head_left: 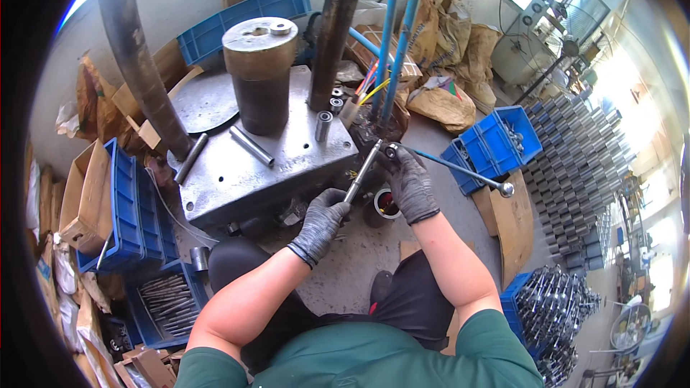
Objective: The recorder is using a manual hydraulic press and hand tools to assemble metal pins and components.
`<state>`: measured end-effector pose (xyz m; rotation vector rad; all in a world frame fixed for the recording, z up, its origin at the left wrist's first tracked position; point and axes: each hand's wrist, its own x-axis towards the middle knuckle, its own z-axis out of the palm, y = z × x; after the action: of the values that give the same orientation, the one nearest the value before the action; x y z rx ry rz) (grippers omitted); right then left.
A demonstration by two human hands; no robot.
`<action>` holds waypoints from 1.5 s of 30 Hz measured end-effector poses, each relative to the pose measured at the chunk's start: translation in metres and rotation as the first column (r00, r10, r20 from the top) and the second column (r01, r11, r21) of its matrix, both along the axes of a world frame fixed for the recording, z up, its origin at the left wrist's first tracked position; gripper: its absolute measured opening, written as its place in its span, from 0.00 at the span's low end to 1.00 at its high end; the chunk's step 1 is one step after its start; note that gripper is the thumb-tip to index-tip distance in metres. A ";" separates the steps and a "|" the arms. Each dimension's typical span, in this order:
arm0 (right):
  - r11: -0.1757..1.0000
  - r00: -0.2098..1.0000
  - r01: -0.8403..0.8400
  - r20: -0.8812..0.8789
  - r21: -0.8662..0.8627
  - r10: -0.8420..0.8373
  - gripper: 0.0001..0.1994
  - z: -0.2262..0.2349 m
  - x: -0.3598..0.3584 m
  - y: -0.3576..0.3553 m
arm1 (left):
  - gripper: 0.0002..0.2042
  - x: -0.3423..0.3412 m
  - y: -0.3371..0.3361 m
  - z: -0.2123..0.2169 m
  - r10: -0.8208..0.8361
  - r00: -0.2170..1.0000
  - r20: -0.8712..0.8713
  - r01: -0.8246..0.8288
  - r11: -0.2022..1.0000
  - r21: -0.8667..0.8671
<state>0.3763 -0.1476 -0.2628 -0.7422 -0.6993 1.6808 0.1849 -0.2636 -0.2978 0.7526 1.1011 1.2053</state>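
Note:
My left hand (pixel 321 224), in a grey glove, is closed round the lower end of a shiny stepped metal shaft (pixel 364 172). The shaft tilts up and away to the right. At its far end my gloved right hand (pixel 412 185) pinches a small round metal ring (pixel 391 150); whether ring and shaft touch, I cannot tell. Beyond both hands lies a thick steel plate (pixel 230 197). On it stand a large dark cylinder (pixel 262 86) with a bright top and a small metal sleeve (pixel 323 126). Two plain rods lie there too, one a shiny rod (pixel 251 146).
Tall steel columns (pixel 335 36) rise from the plate. A ball-ended lever (pixel 506 189) sticks out right of my right hand. Below the plate edge stands a dark cup (pixel 382 210). Blue bins (pixel 496 140) and stacked metal cylinders (pixel 575 165) are at right; a bin of shafts (pixel 169 305) is at left.

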 end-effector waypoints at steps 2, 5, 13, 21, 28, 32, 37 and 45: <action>0.996 0.998 0.055 -0.035 0.075 -0.052 0.09 -0.004 0.004 0.006 | 0.10 0.001 0.000 0.004 -0.032 0.995 -0.093 0.033 0.999 0.008; 0.986 0.998 0.059 -0.027 0.156 -0.056 0.09 0.001 0.004 0.001 | 0.11 0.005 -0.001 0.002 -0.041 0.967 -0.253 0.057 0.997 0.056; 0.983 0.992 -0.005 0.122 0.182 -0.018 0.16 0.018 -0.009 -0.020 | 0.11 0.000 -0.002 0.004 -0.032 0.974 -0.223 0.055 0.994 0.095; 0.923 0.844 -0.368 0.374 -0.115 0.383 0.20 0.006 -0.020 -0.037 | 0.13 -0.002 -0.001 -0.008 0.000 0.934 -0.358 0.096 0.963 0.252; 0.942 0.511 -0.332 0.829 -0.053 0.227 0.13 0.002 0.062 -0.015 | 0.13 0.009 0.007 -0.010 0.028 0.773 -0.634 0.283 0.879 0.384; 0.959 0.290 -0.283 0.953 -0.002 0.088 0.15 -0.045 0.178 -0.023 | 0.12 0.009 -0.001 0.004 0.017 0.659 -0.752 0.431 0.811 0.396; 0.996 0.081 0.080 0.996 0.035 -0.042 0.17 -0.122 0.324 -0.115 | 0.12 0.019 -0.007 0.009 -0.102 0.539 -0.836 0.570 0.775 0.273; 0.584 0.441 0.792 0.827 -0.175 -0.350 0.09 -0.246 0.386 -0.298 | 0.13 0.027 -0.017 0.003 -0.195 0.419 -0.887 0.661 0.735 0.150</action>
<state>0.7618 -0.4451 -0.5090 -1.9207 -0.3377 0.8066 0.2119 -0.2805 -0.2947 2.0661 1.2012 0.5796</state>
